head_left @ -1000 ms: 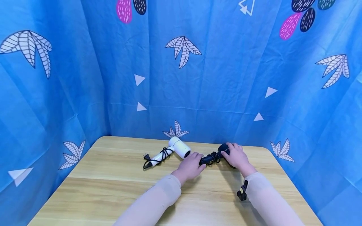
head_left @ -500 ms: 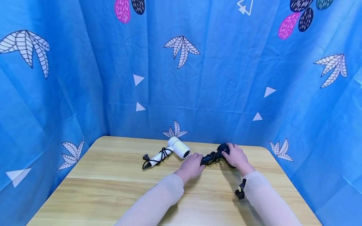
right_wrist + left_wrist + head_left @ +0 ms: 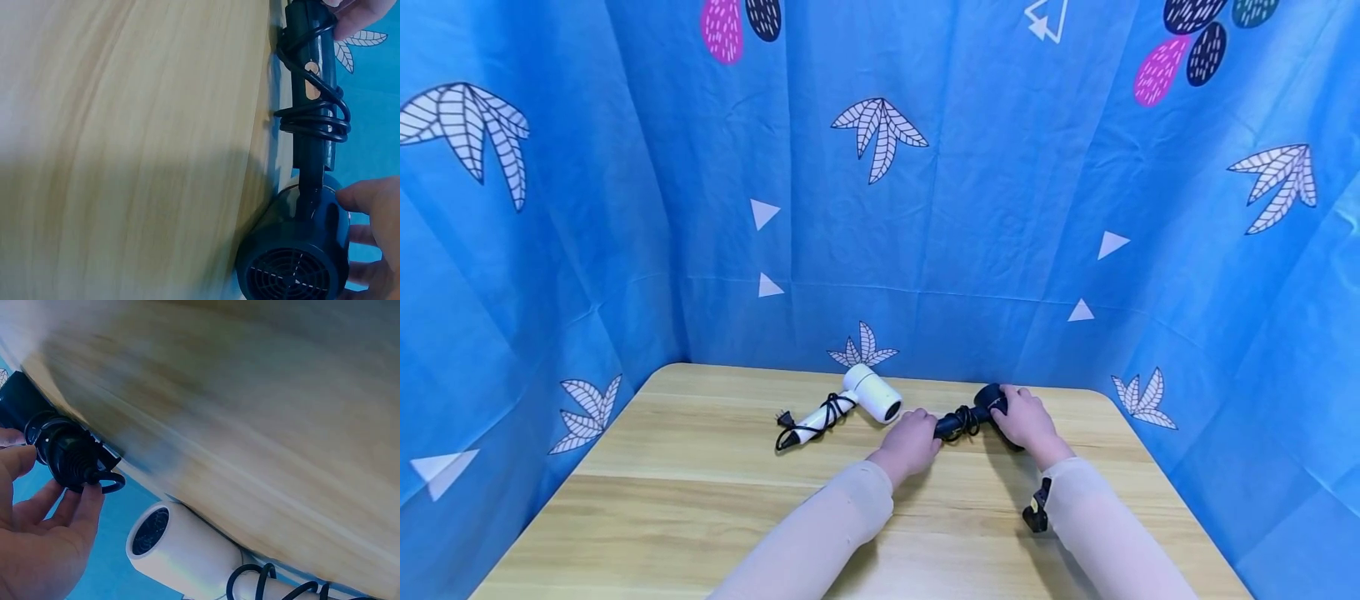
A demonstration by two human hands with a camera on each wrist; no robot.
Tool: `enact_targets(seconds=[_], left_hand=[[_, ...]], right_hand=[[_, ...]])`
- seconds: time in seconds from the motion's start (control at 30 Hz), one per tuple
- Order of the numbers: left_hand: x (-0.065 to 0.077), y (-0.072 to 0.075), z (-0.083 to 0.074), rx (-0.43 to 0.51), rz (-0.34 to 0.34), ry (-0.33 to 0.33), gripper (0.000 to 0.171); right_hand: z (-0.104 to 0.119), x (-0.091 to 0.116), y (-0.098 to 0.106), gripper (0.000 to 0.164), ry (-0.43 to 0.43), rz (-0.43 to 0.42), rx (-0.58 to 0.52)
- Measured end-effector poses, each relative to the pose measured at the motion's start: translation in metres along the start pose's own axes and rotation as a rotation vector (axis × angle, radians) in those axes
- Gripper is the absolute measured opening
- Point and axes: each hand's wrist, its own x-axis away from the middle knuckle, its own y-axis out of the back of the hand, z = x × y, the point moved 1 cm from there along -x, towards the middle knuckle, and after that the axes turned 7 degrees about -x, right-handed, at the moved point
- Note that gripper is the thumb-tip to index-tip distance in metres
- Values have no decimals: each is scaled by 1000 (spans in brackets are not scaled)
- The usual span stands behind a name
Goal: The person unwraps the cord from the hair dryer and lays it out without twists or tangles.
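Note:
A black hair dryer [image 3: 951,427] lies across the back right part of the table, its cord wound round the handle. My left hand [image 3: 912,440] grips the handle's end; in the left wrist view thumb and fingers [image 3: 88,506] close about it, near the cord's outlet. Over at the dryer's round head [image 3: 284,250], my right hand [image 3: 1026,419] holds the barrel, thumb on one side and fingers along the other. The grille of the head shows in the right wrist view. Just left of my left hand lies a white hair dryer [image 3: 876,393], untouched.
The white dryer's black cord [image 3: 831,411] is wrapped round its handle, with the plug [image 3: 786,418] beside it. A wooden table [image 3: 700,500] carries both dryers. Blue patterned curtain [image 3: 985,217] hangs behind and at both sides. A black wrist mount [image 3: 1037,506] sits at my right cuff.
My left thumb and fingers have drawn closer together round the black dryer's handle end. My right hand stays on its head. The head view has shifted slightly.

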Motion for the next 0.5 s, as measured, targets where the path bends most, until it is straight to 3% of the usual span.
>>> enact_targets(seconds=[0.5], left_hand=[[-3,-3,8,-62,-31,26,24]], right_hand=[[4,4,0,58,-41,23,-23]])
